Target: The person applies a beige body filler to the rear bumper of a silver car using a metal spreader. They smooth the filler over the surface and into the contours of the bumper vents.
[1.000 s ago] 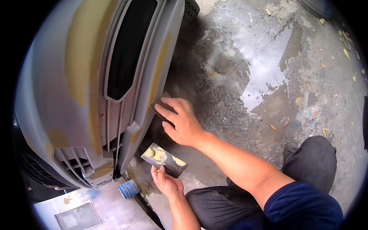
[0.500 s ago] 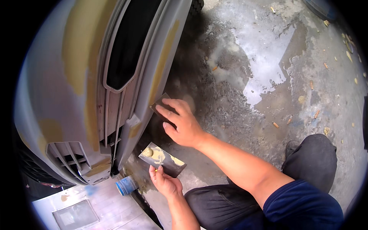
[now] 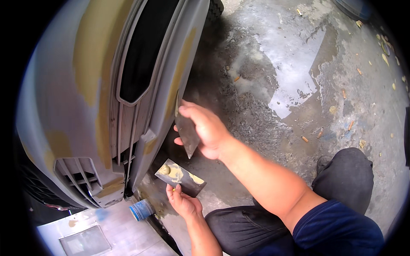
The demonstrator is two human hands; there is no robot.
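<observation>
My right hand [image 3: 207, 130] grips a thin dark filler spreader [image 3: 186, 132], its flat face turned up and its far tip beside the lower edge of a grey car bumper [image 3: 168, 104]. Yellowish filler patches [image 3: 184, 55] run along that edge. Lower down, my left hand [image 3: 184, 202] pinches the near edge of a dark rectangular plate [image 3: 194, 187]. On the plate lie a rounded lump of cream-coloured filler [image 3: 165, 169] and smears of the same paste. The plate is held apart from the bumper.
A blue-stained can [image 3: 142, 210] lies near the bumper's lower corner, beside a pale panel [image 3: 115, 234] with a rectangular recess. Wet concrete floor [image 3: 294, 72] spreads to the right, with several cigarette butts [image 3: 304, 139]. My bent knee [image 3: 344, 179] is at the lower right.
My right hand has rotated, turning the spreader from lying under the fingers to a steep angle with its face showing. The left hand and plate have barely moved.
</observation>
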